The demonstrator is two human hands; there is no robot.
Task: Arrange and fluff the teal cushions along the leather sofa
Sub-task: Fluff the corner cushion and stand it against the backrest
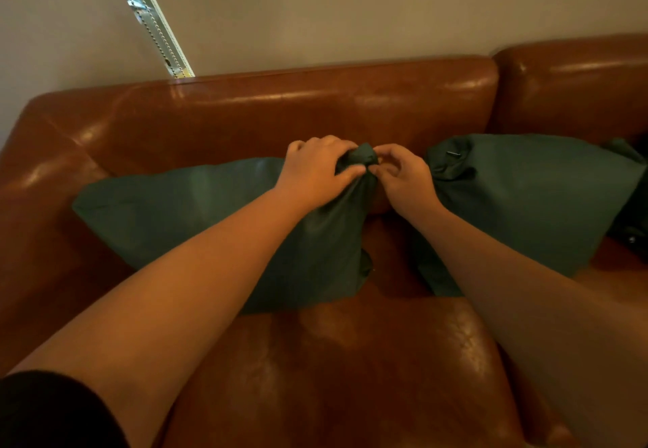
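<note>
Frame centre: left hand [317,170] grips bunched top corner of left cushion [182,216]; right hand [403,177] pinches same corner. Second cushion [526,202] at right, against sofa [315,107] back.

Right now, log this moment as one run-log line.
left hand: grips left teal cushion top corner | right hand: pinches same corner | right teal cushion: untouched, against leather sofa

Hidden and cropped, around your hands

Your left forearm [210,254] covers the near cushion [168,209] across its middle; your left hand [315,170] hides the bunched corner's fold. Right of your right hand [403,181], the second cushion [533,198] bears a small dark tag, unreadable. Past it, a dark bundle [631,216] runs off-frame; you can't tell what.
</note>
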